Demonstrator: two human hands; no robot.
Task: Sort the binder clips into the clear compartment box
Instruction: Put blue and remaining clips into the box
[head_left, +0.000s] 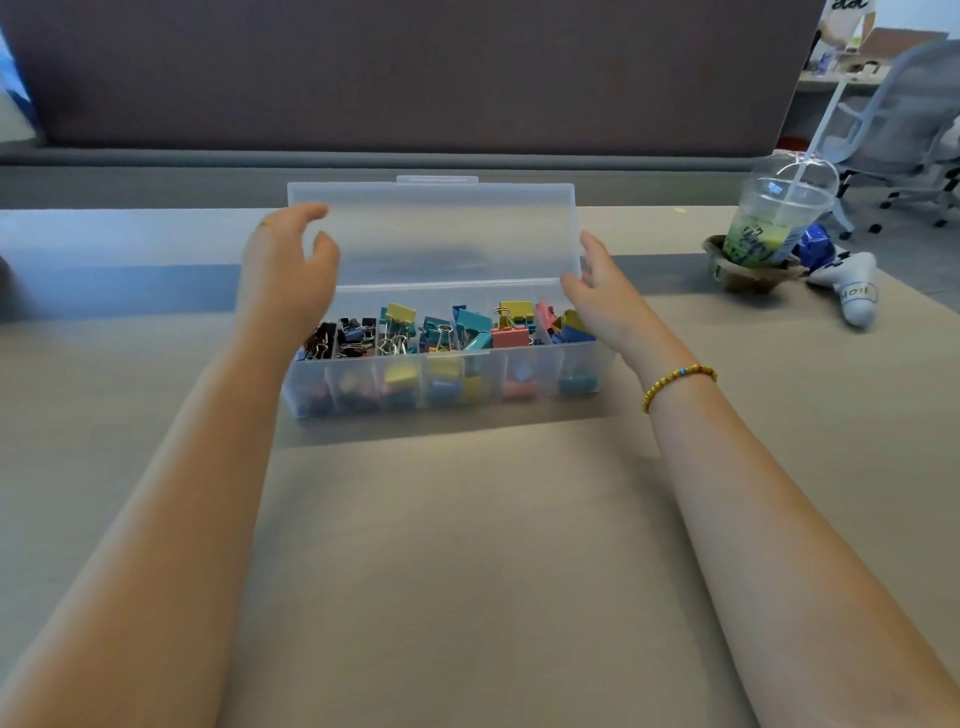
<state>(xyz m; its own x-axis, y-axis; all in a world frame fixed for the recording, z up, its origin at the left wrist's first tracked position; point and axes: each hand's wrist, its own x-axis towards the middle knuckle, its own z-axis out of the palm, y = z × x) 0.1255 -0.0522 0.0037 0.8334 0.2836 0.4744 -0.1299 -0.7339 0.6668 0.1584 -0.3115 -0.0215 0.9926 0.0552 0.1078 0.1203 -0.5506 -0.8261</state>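
Clear compartment box (447, 382) of binder clips (511, 336) sits between two relaxed, empty hands; left hand (288, 270) and right hand (605, 299) flank its raised lid (441, 234)

The left hand (288, 275) is covering the compartment box's (447, 387) left end; the frosted wall is blurring the lower binder clips (441, 382). The right hand's (605, 301) fingertips are hiding behind the lid (434, 234).

Both hands at open lid (434, 231) ends; clips (457, 327) inside.
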